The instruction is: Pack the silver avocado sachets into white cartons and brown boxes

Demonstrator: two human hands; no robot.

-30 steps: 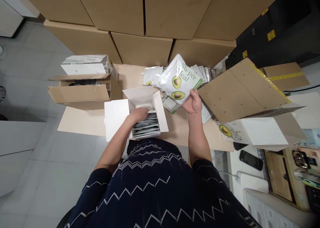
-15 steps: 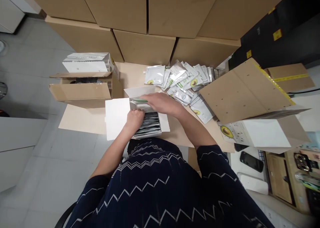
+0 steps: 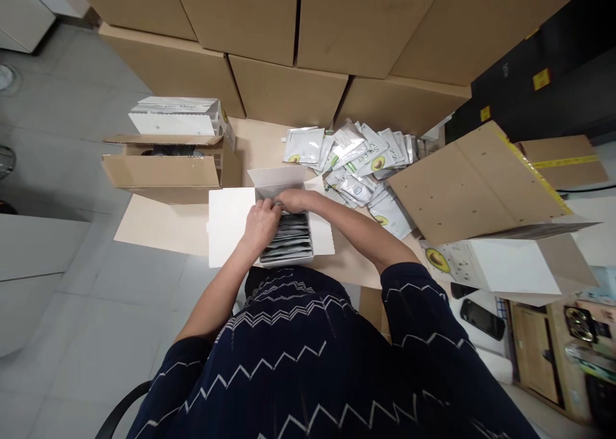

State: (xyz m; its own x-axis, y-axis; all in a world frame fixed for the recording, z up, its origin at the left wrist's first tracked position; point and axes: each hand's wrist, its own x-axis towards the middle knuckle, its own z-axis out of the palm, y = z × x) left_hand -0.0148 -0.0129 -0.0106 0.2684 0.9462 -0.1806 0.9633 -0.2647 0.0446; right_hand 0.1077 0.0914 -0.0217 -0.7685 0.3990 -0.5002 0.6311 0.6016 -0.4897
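Observation:
An open white carton point(image 3: 323, 228) stands on the table's near edge, flaps spread. A tight row of silver sachets point(image 3: 287, 245) stands on edge inside it. My left hand point(image 3: 262, 223) is closed at the carton's left wall, fingers curled over the inside; what they grip is hidden. My right hand point(image 3: 293, 200) reaches into the back of the carton from the right, its fingers bent down and pressed together on a sachet that is mostly covered. The fingertips of both hands nearly meet. Beyond the carton lies a loose heap of white sachets point(image 3: 368, 153) with avocado prints.
An opened brown box point(image 3: 161, 172) is at the left, with a printed white box point(image 3: 173, 115) behind it. Stacked cartons point(image 3: 289, 86) wall off the back. An open brown-and-white box point(image 3: 510, 259) stands at the right, near a phone point(image 3: 482, 319).
My right hand has lowered a sachet into the back of the carton and drawn nearer my left hand. My left hand has shifted little. The view has moved slightly.

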